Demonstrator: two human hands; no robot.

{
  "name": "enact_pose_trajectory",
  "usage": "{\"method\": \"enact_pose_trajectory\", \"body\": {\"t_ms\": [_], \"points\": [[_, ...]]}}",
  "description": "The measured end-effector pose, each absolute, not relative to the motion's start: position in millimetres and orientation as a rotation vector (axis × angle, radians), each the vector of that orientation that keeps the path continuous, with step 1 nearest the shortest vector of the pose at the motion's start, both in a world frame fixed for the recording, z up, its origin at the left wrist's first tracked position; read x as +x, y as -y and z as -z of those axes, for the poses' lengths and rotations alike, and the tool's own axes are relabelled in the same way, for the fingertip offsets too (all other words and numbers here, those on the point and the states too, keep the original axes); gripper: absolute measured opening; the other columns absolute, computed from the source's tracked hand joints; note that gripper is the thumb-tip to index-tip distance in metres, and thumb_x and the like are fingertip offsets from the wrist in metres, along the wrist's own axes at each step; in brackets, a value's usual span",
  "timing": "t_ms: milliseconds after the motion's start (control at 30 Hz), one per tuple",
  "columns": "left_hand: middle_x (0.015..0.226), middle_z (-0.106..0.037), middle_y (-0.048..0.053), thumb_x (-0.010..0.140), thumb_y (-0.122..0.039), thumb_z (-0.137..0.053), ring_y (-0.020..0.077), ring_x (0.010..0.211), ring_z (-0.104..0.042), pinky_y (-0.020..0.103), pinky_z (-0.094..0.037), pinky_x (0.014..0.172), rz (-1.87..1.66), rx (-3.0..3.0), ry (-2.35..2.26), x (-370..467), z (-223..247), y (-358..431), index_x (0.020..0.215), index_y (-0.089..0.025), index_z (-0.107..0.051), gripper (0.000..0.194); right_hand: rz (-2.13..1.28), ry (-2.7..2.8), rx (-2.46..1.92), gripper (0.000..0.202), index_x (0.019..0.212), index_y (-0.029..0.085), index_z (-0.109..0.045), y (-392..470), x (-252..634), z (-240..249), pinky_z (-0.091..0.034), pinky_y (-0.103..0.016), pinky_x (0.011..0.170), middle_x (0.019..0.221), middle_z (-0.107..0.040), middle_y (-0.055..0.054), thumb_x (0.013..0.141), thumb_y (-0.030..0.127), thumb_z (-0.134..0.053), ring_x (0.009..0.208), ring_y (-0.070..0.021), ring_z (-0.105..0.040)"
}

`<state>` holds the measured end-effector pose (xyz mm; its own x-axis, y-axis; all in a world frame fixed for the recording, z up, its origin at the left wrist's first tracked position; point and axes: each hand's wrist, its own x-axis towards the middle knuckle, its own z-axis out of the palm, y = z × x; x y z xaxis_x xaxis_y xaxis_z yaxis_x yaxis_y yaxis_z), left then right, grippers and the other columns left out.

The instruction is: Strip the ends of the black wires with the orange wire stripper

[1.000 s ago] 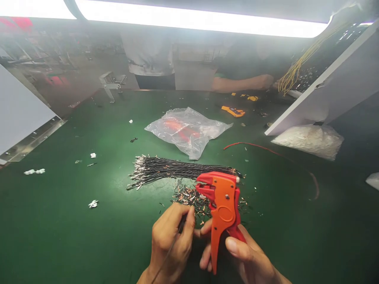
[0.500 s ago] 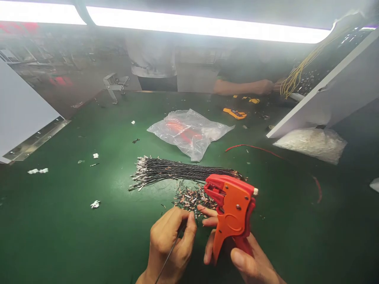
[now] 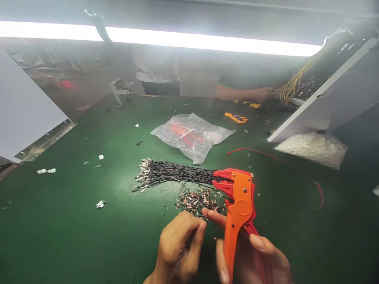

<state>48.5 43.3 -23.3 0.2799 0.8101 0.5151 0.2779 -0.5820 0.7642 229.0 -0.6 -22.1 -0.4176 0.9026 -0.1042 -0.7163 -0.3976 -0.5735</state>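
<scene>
My left hand (image 3: 182, 244) is closed in a pinch on a thin dark wire (image 3: 177, 263) that runs down toward the bottom edge. Beside it my right hand (image 3: 254, 252) is wrapped round the handles of an orange and red wire stripper (image 3: 241, 205), whose jaws face left. My right index finger reaches out toward the left fingertips. Just beyond the hands lies a heap of short black and copper-coloured wire scraps (image 3: 195, 201). Behind that heap a bundle of black wires (image 3: 177, 172) lies sideways, silvery ends at the left, its right end hidden by the stripper.
A clear plastic bag (image 3: 194, 136) with something red inside lies farther back. An orange tool (image 3: 236, 118) and a red wire (image 3: 254, 150) are to the right. A bag of pale pieces (image 3: 314, 148) sits by the right panel (image 3: 328, 94). Another person's forearm (image 3: 245, 94) shows behind.
Both hands have shifted a little right in view. The stripper has turned more upright and its jaws now overlap the bundle's right end. The whole view has dipped slightly.
</scene>
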Motion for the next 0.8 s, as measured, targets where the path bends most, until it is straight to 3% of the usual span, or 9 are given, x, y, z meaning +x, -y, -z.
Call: {"method": "enact_pose_trajectory", "body": {"t_ms": [233,367,500,600,700,800], "points": [[0.065,-0.052,-0.004,0.097,-0.015,-0.051,0.0093,0.057,-0.049,0.021,-0.041,0.056,-1.149,1.926,-0.992,40,21,-46,0.075,-0.021,-0.053,0.022,-2.052,0.481,-0.443,0.061,0.136,0.021,-0.064,-1,236,20,-0.044,-0.029,0.064,0.077,-0.080,-0.008,0.091,0.059,-0.049,0.064,-0.0180,-0.067],[0.063,-0.057,-0.003,0.098,-0.020,-0.052,0.0093,0.057,-0.052,0.021,-0.041,0.056,-1.131,1.871,-1.026,38,20,-47,0.074,-0.019,-0.059,0.025,-2.049,0.455,-0.448,0.057,0.132,0.021,-0.068,-3,234,19,-0.046,-0.028,0.062,0.097,-0.081,-0.011,0.092,0.057,-0.048,0.062,-0.0165,-0.068],[0.057,-0.056,-0.002,0.104,-0.033,-0.042,0.0094,0.053,-0.052,0.023,-0.039,0.052,-1.130,1.843,-0.995,40,18,-44,0.068,-0.019,-0.060,0.042,-2.020,0.383,-0.402,0.060,0.136,0.020,-0.065,-6,232,16,-0.047,-0.027,0.057,0.101,-0.081,-0.013,0.092,0.055,-0.047,0.062,-0.0176,-0.068],[0.050,-0.050,-0.001,0.104,-0.053,-0.027,0.0107,0.046,-0.048,0.026,-0.038,0.049,-1.142,1.865,-0.898,42,22,-39,0.062,-0.021,-0.057,0.060,-1.997,0.396,-0.472,0.060,0.137,0.021,-0.065,-7,235,12,-0.045,-0.029,0.057,0.091,-0.081,-0.013,0.090,0.056,-0.051,0.061,-0.0200,-0.065],[0.049,-0.051,-0.001,0.100,-0.059,-0.031,0.0115,0.044,-0.047,0.028,-0.036,0.047,-1.286,1.989,-0.797,48,33,-36,0.068,-0.022,-0.061,0.057,-1.925,0.385,-0.467,0.058,0.137,0.024,-0.065,-8,239,11,-0.044,-0.029,0.059,0.072,-0.078,-0.011,0.091,0.057,-0.051,0.061,-0.0218,-0.062],[0.045,-0.046,-0.002,0.103,-0.050,-0.032,0.0105,0.037,-0.041,0.029,-0.028,0.041,-1.513,2.116,-0.702,58,48,-32,0.068,-0.022,-0.059,0.053,-1.864,0.304,-0.439,0.055,0.136,0.024,-0.065,-9,242,11,-0.048,-0.031,0.061,0.095,-0.081,-0.013,0.093,0.054,-0.051,0.065,-0.0221,-0.064]]}}
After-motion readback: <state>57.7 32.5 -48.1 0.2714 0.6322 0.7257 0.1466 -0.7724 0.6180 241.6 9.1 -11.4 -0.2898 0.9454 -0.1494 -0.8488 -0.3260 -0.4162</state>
